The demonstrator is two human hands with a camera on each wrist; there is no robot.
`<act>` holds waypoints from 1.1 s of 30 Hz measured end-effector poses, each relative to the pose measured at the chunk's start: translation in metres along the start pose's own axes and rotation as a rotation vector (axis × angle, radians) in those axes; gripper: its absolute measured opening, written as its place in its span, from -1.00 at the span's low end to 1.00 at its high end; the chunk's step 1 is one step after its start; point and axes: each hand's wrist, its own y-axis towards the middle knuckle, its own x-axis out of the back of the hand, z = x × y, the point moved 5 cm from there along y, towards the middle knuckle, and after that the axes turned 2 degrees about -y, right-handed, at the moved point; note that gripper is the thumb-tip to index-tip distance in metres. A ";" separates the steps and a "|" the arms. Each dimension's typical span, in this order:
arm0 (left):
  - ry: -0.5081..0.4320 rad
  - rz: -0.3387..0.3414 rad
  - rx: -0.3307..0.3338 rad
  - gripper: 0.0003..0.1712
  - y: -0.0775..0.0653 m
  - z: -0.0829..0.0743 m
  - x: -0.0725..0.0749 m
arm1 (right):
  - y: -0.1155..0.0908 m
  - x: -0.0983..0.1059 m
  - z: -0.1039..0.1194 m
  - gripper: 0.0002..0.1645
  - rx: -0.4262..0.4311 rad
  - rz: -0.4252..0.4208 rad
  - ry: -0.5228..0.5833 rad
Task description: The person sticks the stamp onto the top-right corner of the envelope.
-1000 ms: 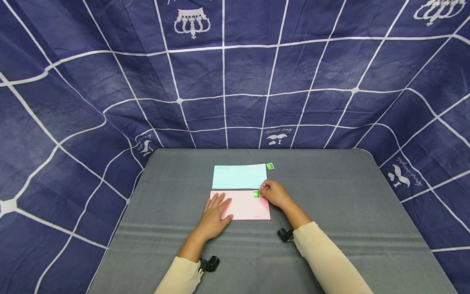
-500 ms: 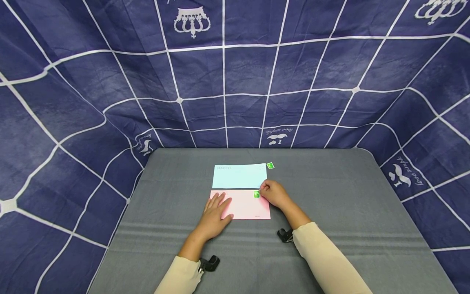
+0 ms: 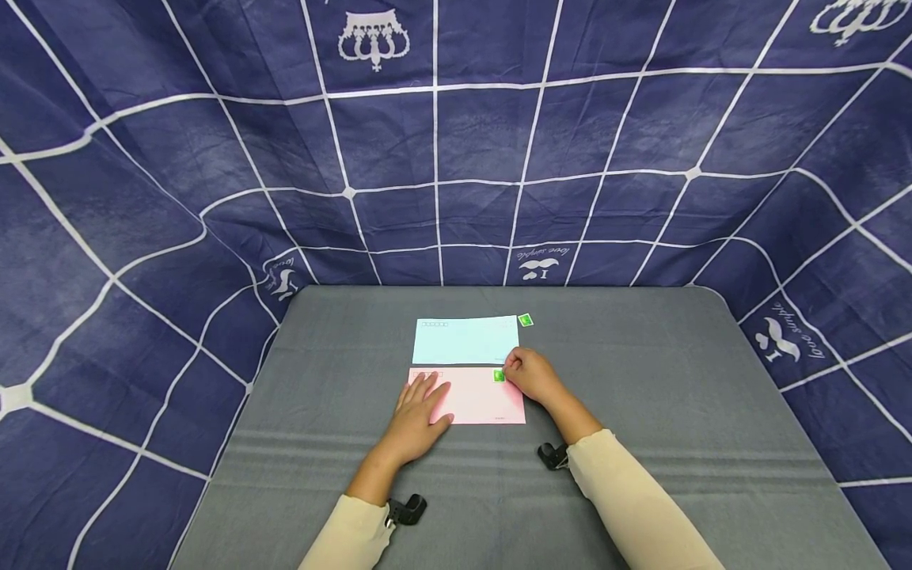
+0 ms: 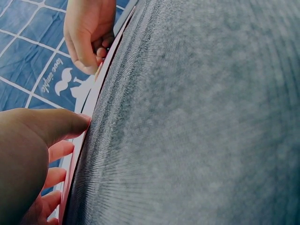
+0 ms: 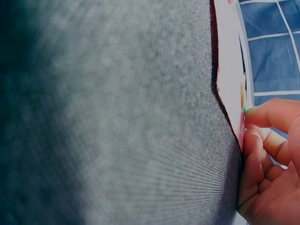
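A pink envelope (image 3: pixel 477 404) lies on the grey cloth-covered table. My left hand (image 3: pixel 415 419) rests spread on its left part, fingers straight and thumb on the paper. At the envelope's upper right corner is a small green stamp (image 3: pixel 499 376) with a white border. My right hand (image 3: pixel 533 375) pinches the stamp's right edge; its other fingers are curled. In the right wrist view, a sliver of green shows at the thumb tip (image 5: pixel 251 112). A light blue envelope (image 3: pixel 463 342) lies just beyond the pink one, with a second green stamp (image 3: pixel 526 320) beside its upper right corner.
The grey table (image 3: pixel 641 380) is bounded at the back and sides by a blue curtain (image 3: pixel 477 214) with white lines. Small black devices, such as the right one (image 3: pixel 552 456), are strapped at both wrists.
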 end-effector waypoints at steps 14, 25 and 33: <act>0.006 0.010 -0.001 -0.31 0.002 -0.001 0.001 | 0.000 0.002 0.001 -0.88 0.005 -0.015 -0.048; 0.012 0.003 0.009 -0.31 0.000 -0.003 0.002 | -0.002 0.006 -0.001 -0.88 -0.006 -0.020 0.022; -0.002 -0.016 0.006 -0.29 0.000 -0.001 -0.001 | -0.005 0.007 -0.004 -0.83 -0.020 -0.027 0.096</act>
